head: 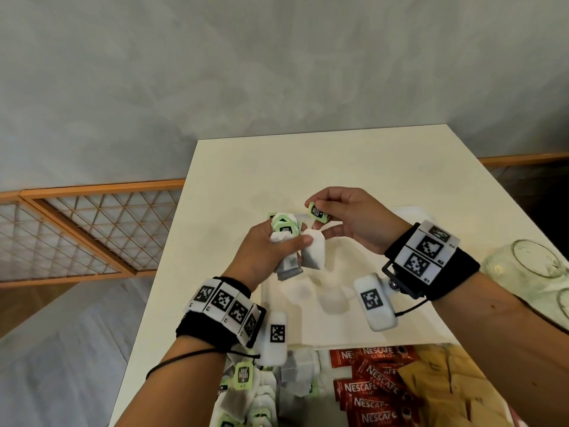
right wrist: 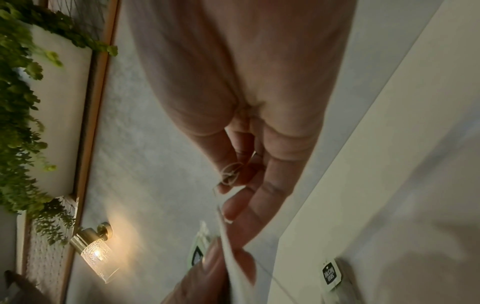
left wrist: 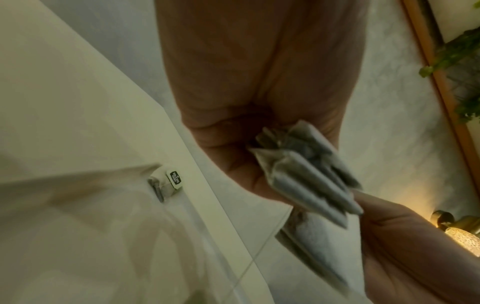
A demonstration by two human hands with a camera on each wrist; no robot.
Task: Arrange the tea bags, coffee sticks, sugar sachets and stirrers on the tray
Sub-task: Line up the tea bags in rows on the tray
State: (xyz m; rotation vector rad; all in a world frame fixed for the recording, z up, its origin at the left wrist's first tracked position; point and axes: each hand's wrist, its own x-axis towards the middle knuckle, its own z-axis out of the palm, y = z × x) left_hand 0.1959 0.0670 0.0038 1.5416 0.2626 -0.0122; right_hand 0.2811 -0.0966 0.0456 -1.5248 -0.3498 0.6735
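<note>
My left hand [head: 289, 238] grips a bundle of white tea bags [head: 284, 232] with green tags, held above the white tray [head: 308, 329]. The same bundle [left wrist: 306, 172] fills the left wrist view. My right hand [head: 320, 217] pinches the green tag [head: 319, 212] of one more tea bag [head: 314, 252], which hangs by its string right against the bundle, under my left thumb. The string [right wrist: 231, 172] loops over my right fingers. One tea bag [left wrist: 168, 183] lies on the tray. Loose tea bags [head: 261, 392], red coffee sticks [head: 369, 386] and brown sugar sachets [head: 446, 380] lie near me.
Glass jars [head: 532, 260] stand at the table's right edge. The white table [head: 308, 167] ends at the left over grey floor. A lit wall lamp [right wrist: 96, 255] and green plants [right wrist: 18, 102] are on the wall.
</note>
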